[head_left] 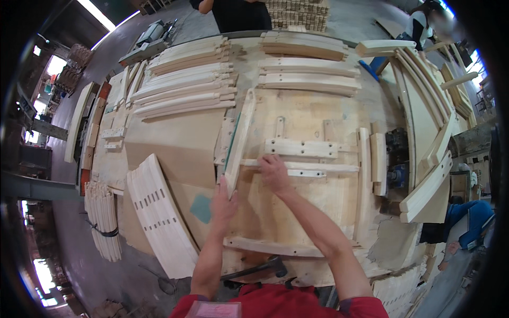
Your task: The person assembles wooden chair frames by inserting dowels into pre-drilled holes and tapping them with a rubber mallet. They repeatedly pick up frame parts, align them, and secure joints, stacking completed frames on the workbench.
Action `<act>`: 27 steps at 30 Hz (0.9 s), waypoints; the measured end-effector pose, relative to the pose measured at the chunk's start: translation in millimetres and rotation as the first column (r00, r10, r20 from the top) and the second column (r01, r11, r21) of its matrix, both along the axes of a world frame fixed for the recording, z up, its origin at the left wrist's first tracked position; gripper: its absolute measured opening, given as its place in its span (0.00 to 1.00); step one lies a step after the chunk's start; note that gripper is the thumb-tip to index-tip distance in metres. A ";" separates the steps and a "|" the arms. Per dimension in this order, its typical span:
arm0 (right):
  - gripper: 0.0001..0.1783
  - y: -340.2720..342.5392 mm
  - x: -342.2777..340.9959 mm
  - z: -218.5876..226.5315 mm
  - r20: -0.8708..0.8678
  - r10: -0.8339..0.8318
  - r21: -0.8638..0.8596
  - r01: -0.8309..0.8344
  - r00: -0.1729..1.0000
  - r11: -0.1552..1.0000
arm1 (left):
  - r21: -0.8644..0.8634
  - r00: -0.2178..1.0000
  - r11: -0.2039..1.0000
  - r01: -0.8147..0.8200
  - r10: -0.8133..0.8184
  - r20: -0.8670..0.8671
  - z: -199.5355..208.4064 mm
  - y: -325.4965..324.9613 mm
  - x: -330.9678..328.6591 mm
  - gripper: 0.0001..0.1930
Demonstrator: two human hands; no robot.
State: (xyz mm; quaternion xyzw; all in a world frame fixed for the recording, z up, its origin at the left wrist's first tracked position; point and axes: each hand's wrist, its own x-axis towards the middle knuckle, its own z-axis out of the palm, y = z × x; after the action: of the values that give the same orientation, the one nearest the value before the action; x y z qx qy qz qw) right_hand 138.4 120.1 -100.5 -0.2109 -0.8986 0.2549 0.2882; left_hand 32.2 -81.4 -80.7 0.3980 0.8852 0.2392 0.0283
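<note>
My left hand (224, 202) is closed round the near end of a long pale wooden post (242, 132), which slants away over the bench. My right hand (274, 174) grips a thin wooden rail (328, 167) close to its left end. That end of the rail points at the post; whether they touch I cannot tell. Just beyond the rail, a wooden block with dark screws (302, 148) is fixed to the board. On the right stands an upright wooden strip (362, 185). A curved wooden rail (275, 247) lies along the near side.
Stacked wooden slats (185, 87) and curved pieces (310, 74) cover the far bench. A slotted wooden panel (159, 212) lies at the left. A hammer (273, 266) rests at the near edge. More curved parts (432, 175) stand on the right. Another person (241, 15) is beyond the bench.
</note>
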 end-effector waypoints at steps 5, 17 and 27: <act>0.23 -2.9 -7.2 8.8 -0.137 0.138 -0.131 -0.156 0.981 0.979 | -0.136 0.996 0.987 -0.083 0.084 0.008 7.9 -2.5 5.2 0.39; 0.31 338.6 -44.3 29.8 0.264 -0.355 0.511 0.182 0.897 0.840 | -0.221 0.995 0.972 -0.085 0.094 0.033 -4.3 20.2 -8.6 0.42; 0.36 296.9 6.3 80.1 0.495 0.104 0.249 -0.256 0.863 0.934 | -0.142 0.996 0.986 -0.084 0.082 -0.018 -0.5 19.9 -3.8 0.41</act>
State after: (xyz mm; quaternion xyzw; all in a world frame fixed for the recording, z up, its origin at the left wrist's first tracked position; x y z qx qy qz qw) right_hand 144.7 417.0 -20.4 -0.1338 -0.9858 0.0792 0.0635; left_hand 28.4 -61.5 -81.2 0.3591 0.9160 0.1738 0.0416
